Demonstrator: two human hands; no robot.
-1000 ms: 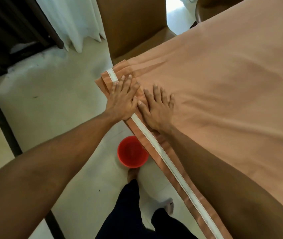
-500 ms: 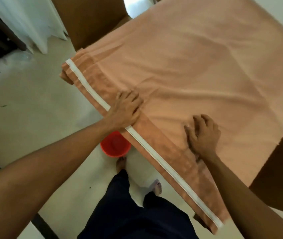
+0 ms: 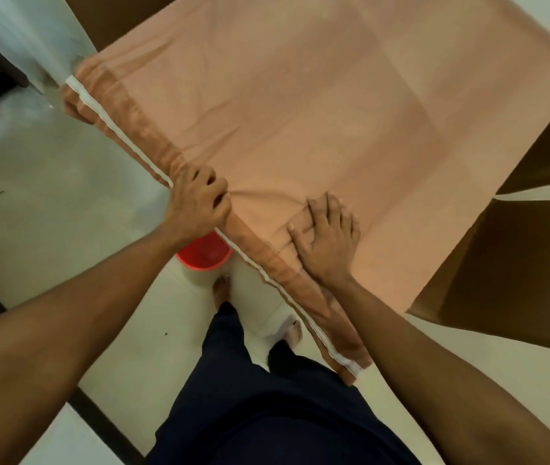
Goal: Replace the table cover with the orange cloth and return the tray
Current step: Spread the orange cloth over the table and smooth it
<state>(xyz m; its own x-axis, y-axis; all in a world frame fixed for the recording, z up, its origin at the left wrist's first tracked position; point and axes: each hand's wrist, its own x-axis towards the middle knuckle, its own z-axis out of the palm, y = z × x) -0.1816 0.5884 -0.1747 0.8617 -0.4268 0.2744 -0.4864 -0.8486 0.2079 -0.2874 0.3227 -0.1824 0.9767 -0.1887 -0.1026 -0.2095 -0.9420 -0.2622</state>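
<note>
**ORANGE CLOTH point(image 3: 300, 112): NEAR-HEM ADJUSTMENT**

Lies spread across the table, hiding the top entirely in the head view. Drops over the near side in a folded hem edged with a white band point(image 3: 122, 139). Runs, along that hem, from upper left to lower right of the view, crosswise to the person's stance. Shows creases fanning out between the two contact points, and lies smooth elsewhere.

Gripped at the hem by the left hand point(image 3: 196, 203), with the fingers curled tight round a bunch of fabric right at the band, about midway along the hem. Pinned by the right hand point(image 3: 325, 239), palm down with the fingers straight and spread, on the top surface just inboard of the hem, toward the lower-right corner. Presses only; holds nothing.

Judged step: squaring and seating the near overhang.

- Treat the hem line as the governing axis for the next pull.
- Assign the pull to the left hand, already on the edge itself.
- Assign anchoring to the right hand.
- Guard against drawing the far edge off the table by pulling too hard toward the body.

No tray in view; count its return as still outstanding.

Surroundings:

- On the floor just below the hem, partly hidden by the left wrist: a red bucket point(image 3: 204, 256), near a bare foot point(image 3: 221, 290).
- At the right side: a brown chair point(image 3: 518, 270).
- At the upper left: a white curtain point(image 3: 32, 45).
</note>
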